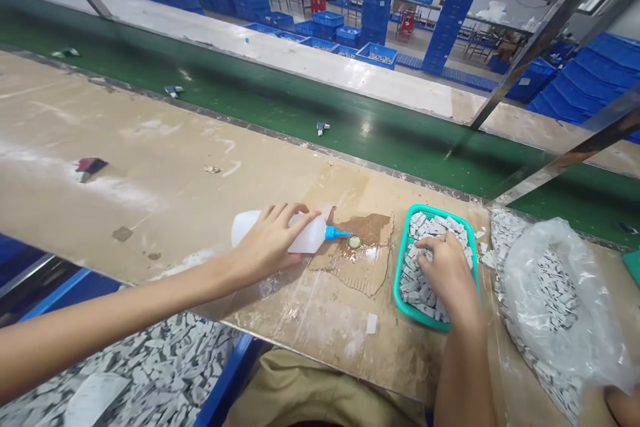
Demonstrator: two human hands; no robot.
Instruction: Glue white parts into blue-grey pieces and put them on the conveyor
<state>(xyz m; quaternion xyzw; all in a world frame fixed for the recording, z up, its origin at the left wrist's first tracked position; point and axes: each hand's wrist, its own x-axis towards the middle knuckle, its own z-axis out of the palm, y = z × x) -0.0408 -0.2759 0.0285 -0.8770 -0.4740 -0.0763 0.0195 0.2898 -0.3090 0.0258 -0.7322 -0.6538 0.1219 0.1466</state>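
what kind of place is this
Looks like a factory workshop, likely a small-parts production line: a green conveyor belt, stacks of blue plastic crates, and a teal basket of small grey-white pieces.

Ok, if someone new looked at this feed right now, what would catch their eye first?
The white plastic squeeze bottle in the left hand would stand out first, its blue nozzle pointing at a small round disc on a stained cardboard sheet on the bench. Just right of it, the right hand sits in a teal basket heaped with grey-white pieces. Beyond the green conveyor belt, stacks of blue crates fill the background.
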